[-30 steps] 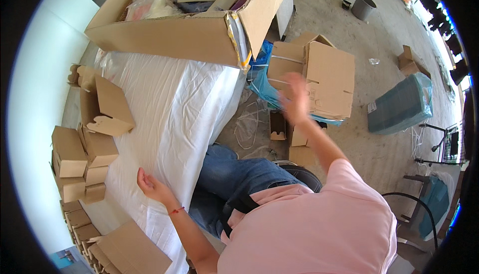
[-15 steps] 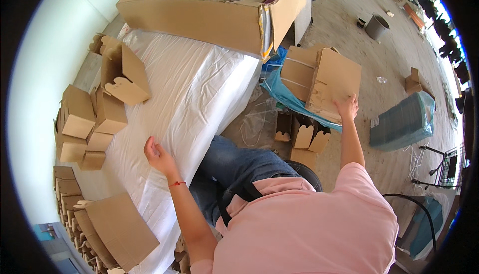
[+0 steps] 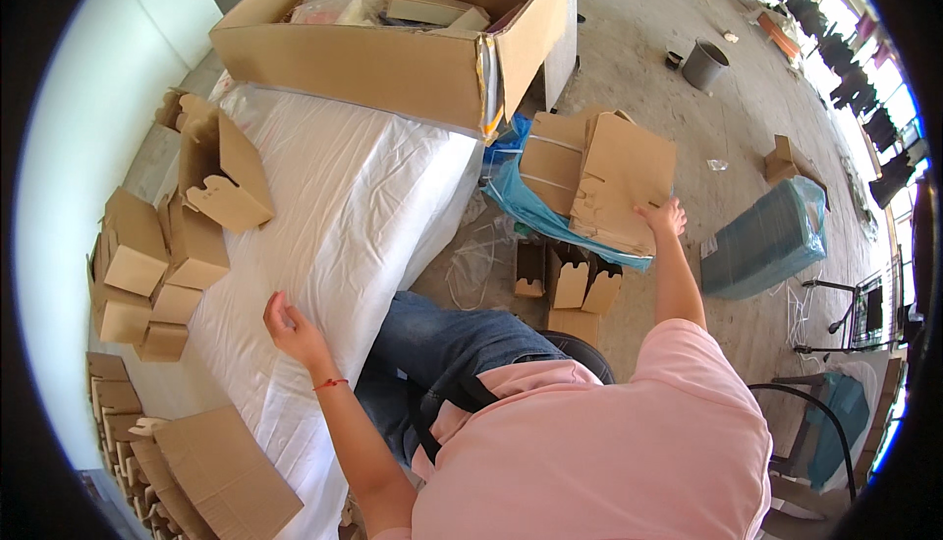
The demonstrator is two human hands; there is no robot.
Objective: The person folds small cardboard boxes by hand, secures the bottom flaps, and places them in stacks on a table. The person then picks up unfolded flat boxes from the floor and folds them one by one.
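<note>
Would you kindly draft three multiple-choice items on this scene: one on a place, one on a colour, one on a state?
1. Where does the right hand rest?
A. On the stack of flat cardboard blanks beside the table
B. Inside the large open carton
C. On the grey bucket

2. What colour is the sheet that covers the table?
A. Blue
B. White
C. Pink

3. In what state is the left hand?
A. Closed round a folded box
B. Gripping scissors
C. Empty, fingers loosely curled, at the table's edge

Key: 1 A, the fingers lie on the edge of the top blank; 2 B, the cloth is plainly white under the large open carton; 3 C, nothing shows in the hand, and the folded small boxes lie apart from it on the left.
</note>
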